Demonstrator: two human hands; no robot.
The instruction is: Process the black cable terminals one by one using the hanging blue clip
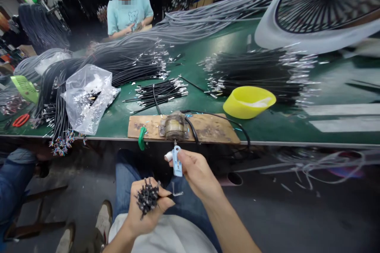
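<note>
My left hand point(145, 209) is wrapped round a bundle of short black cables point(147, 196), their ends facing up. Close by on the right, my right hand point(190, 166) pinches a small light-blue tool point(177, 162) between thumb and fingers. White material covers a fingertip of that hand. Just beyond the tool, a small round motor-like device point(174, 126) sits on a wooden board point(212, 126) at the table's front edge. A thin clear strip point(177, 193) shows between the hands.
On the green table point(190, 59) lie a small cable pile point(162, 94), a larger one point(252, 69), a yellow container point(248, 102), a plastic bag point(89, 99), long grey cables point(208, 19) and a fan point(323, 4). A person point(130, 10) sits across.
</note>
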